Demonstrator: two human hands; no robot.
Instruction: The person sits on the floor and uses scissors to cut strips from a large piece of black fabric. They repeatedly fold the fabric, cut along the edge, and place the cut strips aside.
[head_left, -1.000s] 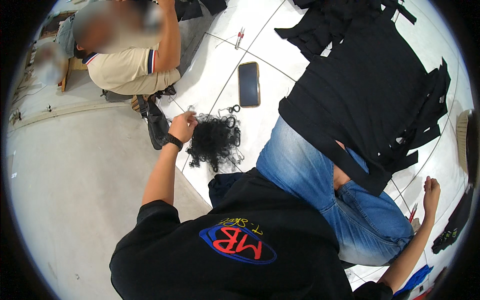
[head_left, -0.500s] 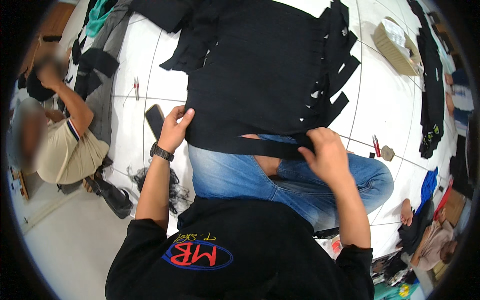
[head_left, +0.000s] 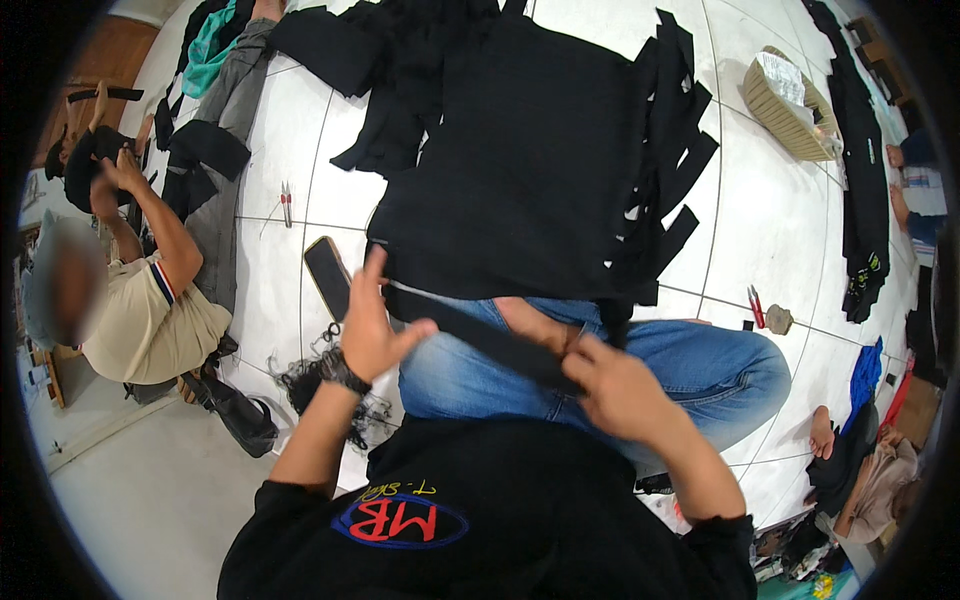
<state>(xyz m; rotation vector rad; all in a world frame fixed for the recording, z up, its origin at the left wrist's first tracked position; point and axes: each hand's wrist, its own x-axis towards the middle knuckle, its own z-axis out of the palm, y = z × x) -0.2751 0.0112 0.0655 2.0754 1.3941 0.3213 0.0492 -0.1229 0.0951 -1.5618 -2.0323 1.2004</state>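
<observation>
A large piece of black fabric lies spread on the tiles in front of me, with many cut strips hanging along its right side. A narrow black fabric strip runs slantwise over my crossed legs, from the fabric's near left corner to my right hand. That hand is closed on the strip's right end and slightly blurred. My left hand is by the strip's other end, thumb and fingers spread apart; whether it touches the cloth I cannot tell.
Left of the fabric lie a phone, thread snips and tangled black threads. On the right are red-handled snips and a woven basket. A person in a beige shirt sits at left; others work farther off.
My right hand has pulled the strip toward me and down to the left, away from the fabric's near edge. The left hand has let go of the corner and opened, moving slightly nearer.
</observation>
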